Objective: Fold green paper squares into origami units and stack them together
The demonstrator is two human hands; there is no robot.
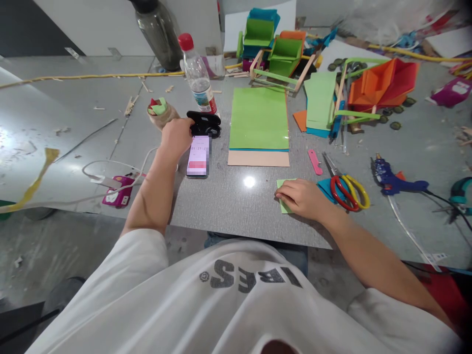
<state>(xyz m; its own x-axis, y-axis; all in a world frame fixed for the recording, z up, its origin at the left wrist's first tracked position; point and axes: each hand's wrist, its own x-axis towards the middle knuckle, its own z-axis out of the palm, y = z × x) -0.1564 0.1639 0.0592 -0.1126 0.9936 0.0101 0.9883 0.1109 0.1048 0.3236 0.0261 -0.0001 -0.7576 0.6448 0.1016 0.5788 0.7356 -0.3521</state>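
My right hand (304, 197) lies flat on a small piece of light green paper (286, 208) near the table's front edge, fingers stretched out. Just beside it are a piece of blue paper (325, 187) and scissors (345, 193) with one red and one yellow handle. My left hand (177, 135) is curled, its fingertips at the left edge of an open black case (204, 123); whether they grip anything is hidden. Below the case a phone (198, 156) shows a running timer. A brown cup (157, 109) with paper scraps stands behind that hand.
A stack of coloured paper (258, 118) lies mid-table. Behind it stand small paper chairs (285, 55); an orange one (381, 86) lies to the right. A plastic bottle (199, 78), pink cutter (315, 162), blue glue gun (400, 184) and purple power socket (118, 191) are around.
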